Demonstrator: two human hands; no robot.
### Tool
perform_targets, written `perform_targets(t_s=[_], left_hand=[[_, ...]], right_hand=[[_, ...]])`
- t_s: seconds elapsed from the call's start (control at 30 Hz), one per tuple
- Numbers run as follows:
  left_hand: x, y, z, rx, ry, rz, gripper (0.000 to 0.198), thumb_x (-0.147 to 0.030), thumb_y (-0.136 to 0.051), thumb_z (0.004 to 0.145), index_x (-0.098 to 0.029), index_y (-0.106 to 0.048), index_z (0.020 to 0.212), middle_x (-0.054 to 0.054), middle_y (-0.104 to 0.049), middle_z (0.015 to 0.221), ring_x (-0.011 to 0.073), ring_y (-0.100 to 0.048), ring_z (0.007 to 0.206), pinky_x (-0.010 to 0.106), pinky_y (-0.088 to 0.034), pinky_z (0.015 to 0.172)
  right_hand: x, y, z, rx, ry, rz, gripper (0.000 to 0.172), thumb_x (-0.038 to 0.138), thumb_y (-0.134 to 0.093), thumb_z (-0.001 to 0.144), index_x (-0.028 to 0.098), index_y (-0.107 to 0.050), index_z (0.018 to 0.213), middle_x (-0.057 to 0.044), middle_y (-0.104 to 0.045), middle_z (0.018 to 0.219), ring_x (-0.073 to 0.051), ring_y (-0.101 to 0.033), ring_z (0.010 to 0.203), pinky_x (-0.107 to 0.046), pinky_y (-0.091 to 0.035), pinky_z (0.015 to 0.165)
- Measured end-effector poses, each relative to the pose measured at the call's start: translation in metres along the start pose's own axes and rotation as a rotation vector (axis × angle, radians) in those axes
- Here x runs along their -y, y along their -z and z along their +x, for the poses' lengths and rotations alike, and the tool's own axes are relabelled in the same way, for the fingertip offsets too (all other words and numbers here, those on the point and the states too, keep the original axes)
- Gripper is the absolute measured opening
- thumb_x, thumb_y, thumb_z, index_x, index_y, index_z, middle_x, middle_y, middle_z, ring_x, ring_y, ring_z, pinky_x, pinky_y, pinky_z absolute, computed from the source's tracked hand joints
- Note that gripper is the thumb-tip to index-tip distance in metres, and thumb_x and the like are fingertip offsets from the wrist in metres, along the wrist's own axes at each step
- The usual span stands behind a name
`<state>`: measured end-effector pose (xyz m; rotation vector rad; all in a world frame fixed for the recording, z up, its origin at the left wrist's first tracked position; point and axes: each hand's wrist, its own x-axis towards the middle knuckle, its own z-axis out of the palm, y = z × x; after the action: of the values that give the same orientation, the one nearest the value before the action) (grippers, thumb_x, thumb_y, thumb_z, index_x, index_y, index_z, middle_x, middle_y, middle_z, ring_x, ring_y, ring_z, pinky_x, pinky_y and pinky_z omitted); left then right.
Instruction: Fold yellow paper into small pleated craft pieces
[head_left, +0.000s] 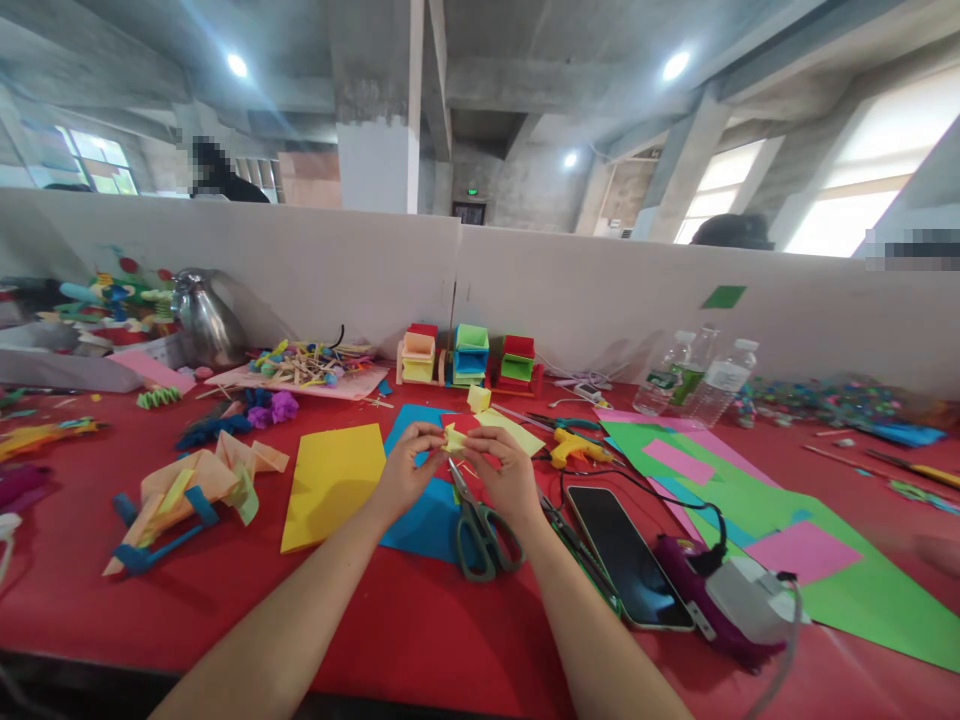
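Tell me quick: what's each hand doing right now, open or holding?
Left hand: closed, pinching the small yellow paper piece.
Right hand: closed, pinching the same piece from its other side.

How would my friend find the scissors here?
On the red table, find the blue sheet beside the big yellow sheet. The scissors lie on its right edge, below the left hand and right hand pinching a folded yellow scrap; their grey-green handles stand out.

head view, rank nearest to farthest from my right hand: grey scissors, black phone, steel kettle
1. Grey-handled metal scissors, just below the right hand pinching folded yellow paper.
2. Black flat smartphone, to its right.
3. Shiny steel kettle, far back left.
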<state>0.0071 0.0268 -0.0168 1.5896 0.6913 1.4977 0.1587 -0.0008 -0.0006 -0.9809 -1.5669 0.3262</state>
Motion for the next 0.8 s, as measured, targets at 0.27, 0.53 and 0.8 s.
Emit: perform_targets(t_s=[0.27,0.53,0.8], left_hand=[[0.002,0.002,-0.001,0.014,0.037,-0.017,0.002,-0.021,-0.069,0.067,-0.020,-0.067,0.067,0.008,-0.061,0.106,0.0227,-0.054,0.102,0.033,-0.035,0.093],[0.010,0.003,0.000,0.040,0.063,-0.041,0.006,-0.024,-0.066,0.069,-0.018,-0.067,0.068,0.008,-0.062,0.103,0.0221,-0.057,0.098,0.031,-0.042,0.085],[0.018,0.003,0.001,0.050,0.138,-0.103,0.013,-0.030,-0.067,0.068,-0.017,-0.066,0.067,0.008,-0.063,0.104,0.0210,-0.059,0.090,0.030,-0.046,0.077]], right_hand=[[-0.005,0.000,0.000,0.010,-0.031,0.026,0.008,0.022,-0.063,0.072,0.024,-0.071,0.072,-0.003,-0.060,0.081,-0.017,-0.058,0.078,-0.032,-0.048,0.071],[-0.005,0.000,-0.001,0.048,-0.019,0.032,0.010,0.024,-0.062,0.073,0.024,-0.070,0.080,-0.002,-0.057,0.080,-0.017,-0.057,0.077,-0.030,-0.047,0.069],[-0.005,-0.001,-0.002,0.058,0.022,-0.011,0.013,0.021,-0.060,0.075,0.025,-0.071,0.080,-0.004,-0.059,0.086,-0.018,-0.057,0.083,-0.031,-0.047,0.074]])
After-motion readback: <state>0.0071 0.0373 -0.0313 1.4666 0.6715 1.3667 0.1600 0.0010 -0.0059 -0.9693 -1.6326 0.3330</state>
